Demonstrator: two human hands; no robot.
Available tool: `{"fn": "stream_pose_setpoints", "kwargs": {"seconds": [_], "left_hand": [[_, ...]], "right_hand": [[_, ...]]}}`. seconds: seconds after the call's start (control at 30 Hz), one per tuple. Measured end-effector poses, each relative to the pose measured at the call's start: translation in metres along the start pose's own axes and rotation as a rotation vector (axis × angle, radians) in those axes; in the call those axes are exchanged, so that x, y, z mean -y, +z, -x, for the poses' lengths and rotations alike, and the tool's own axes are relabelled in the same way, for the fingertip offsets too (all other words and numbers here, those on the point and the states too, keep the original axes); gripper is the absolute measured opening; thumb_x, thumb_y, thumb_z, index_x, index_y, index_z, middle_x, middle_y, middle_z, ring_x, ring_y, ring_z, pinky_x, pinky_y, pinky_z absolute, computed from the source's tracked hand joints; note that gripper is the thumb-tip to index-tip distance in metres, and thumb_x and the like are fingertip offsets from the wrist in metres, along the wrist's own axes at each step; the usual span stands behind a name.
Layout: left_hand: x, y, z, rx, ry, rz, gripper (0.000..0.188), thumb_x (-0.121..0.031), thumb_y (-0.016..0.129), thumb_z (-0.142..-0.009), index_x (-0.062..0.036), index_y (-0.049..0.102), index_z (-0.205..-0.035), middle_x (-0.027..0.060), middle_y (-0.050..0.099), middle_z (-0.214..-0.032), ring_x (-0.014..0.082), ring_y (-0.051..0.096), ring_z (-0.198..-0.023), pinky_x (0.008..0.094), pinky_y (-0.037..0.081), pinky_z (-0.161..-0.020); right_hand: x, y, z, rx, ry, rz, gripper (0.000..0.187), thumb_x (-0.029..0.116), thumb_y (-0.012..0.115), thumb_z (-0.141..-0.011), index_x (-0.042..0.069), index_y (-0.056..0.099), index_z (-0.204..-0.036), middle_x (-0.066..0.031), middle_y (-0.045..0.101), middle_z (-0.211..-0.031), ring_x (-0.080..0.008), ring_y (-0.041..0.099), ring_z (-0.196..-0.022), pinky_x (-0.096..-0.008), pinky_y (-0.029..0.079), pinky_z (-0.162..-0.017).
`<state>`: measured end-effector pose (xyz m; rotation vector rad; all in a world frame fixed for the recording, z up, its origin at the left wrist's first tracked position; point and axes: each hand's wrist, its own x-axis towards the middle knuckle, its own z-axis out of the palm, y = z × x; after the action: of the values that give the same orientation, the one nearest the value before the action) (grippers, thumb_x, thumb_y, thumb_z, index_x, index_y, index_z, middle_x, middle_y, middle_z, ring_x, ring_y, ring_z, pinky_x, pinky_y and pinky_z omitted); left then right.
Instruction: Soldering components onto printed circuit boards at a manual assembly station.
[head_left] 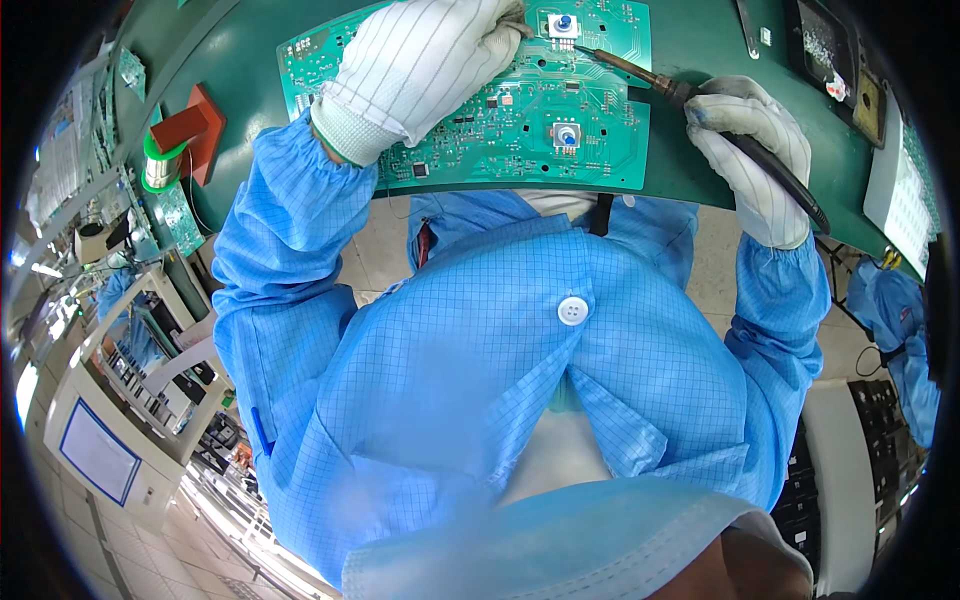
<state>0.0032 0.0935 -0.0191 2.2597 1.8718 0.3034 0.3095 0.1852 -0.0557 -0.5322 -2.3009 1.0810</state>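
Note:
A wide green circuit board lies on the green work surface, carrying two blue-shafted rotary components, an upper one and a lower one. My gloved right hand grips a soldering iron by its black handle. The iron's tip is at the solder pins just below the upper component. Over the board's upper left part rests my gloved left hand, thumb and fingers pinched beside that same component. Whatever sits in the pinch is too small to make out.
Left of the board, a spool of solder wire stands by a red holder. At the far right are a dark tray, a yellowish sponge and white sheets. Another person's blue sleeve shows beyond.

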Motion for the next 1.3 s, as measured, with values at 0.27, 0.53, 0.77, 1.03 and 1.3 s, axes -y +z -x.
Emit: {"fn": "stream_pose_setpoints", "kwargs": {"seconds": [0.27,0.53,0.77,1.03,1.3], "left_hand": [[0.001,0.0,-0.002,0.029,-0.037,0.031,0.015,-0.02,0.061,-0.095,-0.0055,0.063,-0.098,0.0193,0.069,-0.081,0.037,0.069,-0.075,0.0453,0.054,-0.067],[-0.003,-0.001,-0.003,0.067,-0.095,0.044,0.013,-0.017,0.065,-0.09,-0.0049,0.063,-0.095,0.0205,0.067,-0.078,0.0392,0.067,-0.073,0.0459,0.053,-0.066],[-0.007,-0.004,-0.004,0.053,-0.072,0.036,0.01,-0.013,0.065,-0.088,-0.005,0.063,-0.093,0.0207,0.067,-0.078,0.0399,0.066,-0.071,0.0463,0.052,-0.063],[-0.02,-0.017,-0.002,0.118,-0.107,0.072,0.008,-0.011,0.064,-0.089,-0.0058,0.063,-0.095,0.0195,0.068,-0.082,0.0392,0.067,-0.073,0.0458,0.053,-0.064],[-0.023,-0.015,-0.001,0.108,-0.143,0.033,0.013,-0.015,0.067,-0.089,-0.0073,0.066,-0.1,0.017,0.068,-0.085,0.0365,0.068,-0.076,0.0441,0.053,-0.066]], "right_hand": [[0.002,0.0,-0.002,0.004,-0.055,0.073,0.02,0.013,0.076,-0.087,0.01,0.076,-0.107,-0.0097,0.075,-0.103,-0.0281,0.07,-0.099,-0.0388,0.055,-0.085],[0.004,0.004,-0.004,0.031,-0.097,0.064,0.023,0.003,0.08,-0.08,0.007,0.073,-0.102,-0.0092,0.076,-0.102,-0.0312,0.071,-0.1,-0.0406,0.055,-0.085],[0.003,0.007,-0.002,0.006,-0.135,0.085,0.025,0.002,0.08,-0.078,0.008,0.071,-0.1,-0.0055,0.075,-0.099,-0.0317,0.072,-0.096,-0.0432,0.057,-0.085],[0.008,0.002,-0.001,0.039,-0.201,0.07,0.029,0.001,0.08,-0.076,0.006,0.07,-0.102,-0.0054,0.075,-0.1,-0.0333,0.071,-0.095,-0.0453,0.058,-0.085],[0.004,0.008,0.002,-0.009,-0.243,0.12,0.037,0.005,0.083,-0.072,0.012,0.078,-0.108,-0.0051,0.074,-0.099,-0.0265,0.069,-0.093,-0.0375,0.056,-0.082]]}}
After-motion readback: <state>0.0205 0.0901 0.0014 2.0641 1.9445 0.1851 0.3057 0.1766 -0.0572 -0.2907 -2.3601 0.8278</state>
